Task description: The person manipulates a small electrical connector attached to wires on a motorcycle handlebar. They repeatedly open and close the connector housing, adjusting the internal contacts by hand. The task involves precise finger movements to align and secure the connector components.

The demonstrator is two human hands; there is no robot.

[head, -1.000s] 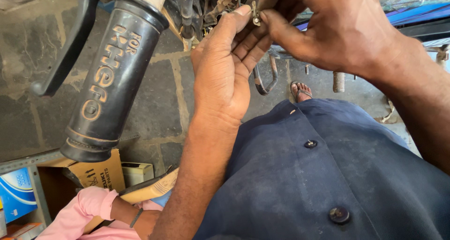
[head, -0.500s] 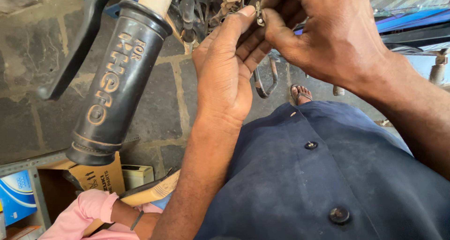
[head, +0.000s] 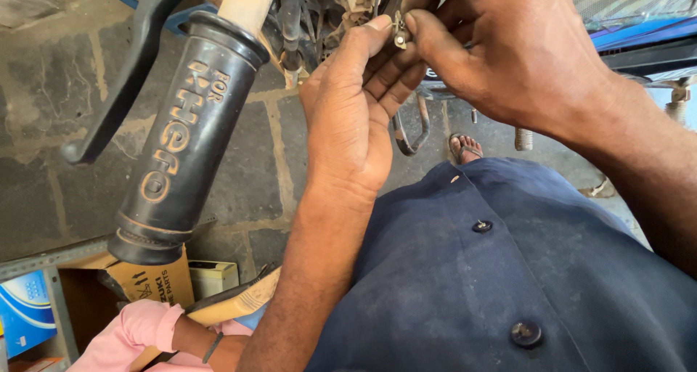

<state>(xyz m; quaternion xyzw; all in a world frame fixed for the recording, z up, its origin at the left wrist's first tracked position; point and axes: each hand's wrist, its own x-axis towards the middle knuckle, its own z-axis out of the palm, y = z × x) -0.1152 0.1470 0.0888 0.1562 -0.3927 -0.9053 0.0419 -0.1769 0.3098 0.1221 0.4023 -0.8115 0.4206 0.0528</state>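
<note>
Both of my hands meet at the top of the head view on a small metal fitting (head: pixel 400 35) beside a motorcycle's handlebar wiring. My left hand (head: pixel 352 111) reaches up from below, fingertips pinching the fitting. My right hand (head: pixel 501 49) comes in from the right, its thumb and forefinger closed on the same small part. A black rubber handlebar grip (head: pixel 185 136) with raised lettering juts toward me at the left, with a black brake lever (head: pixel 123 74) beside it.
A stone-slab floor (head: pixel 43 111) lies below. My dark blue buttoned shirt (head: pixel 508 270) fills the lower right. Another person's arm in a pink sleeve (head: pixel 138 328) is at the bottom left near cardboard boxes (head: pixel 156 281). A sandalled foot (head: pixel 465 147) shows beyond.
The view has shifted slightly, with the grip sliding a little to the right. Both hands stay pinched on the small fitting.
</note>
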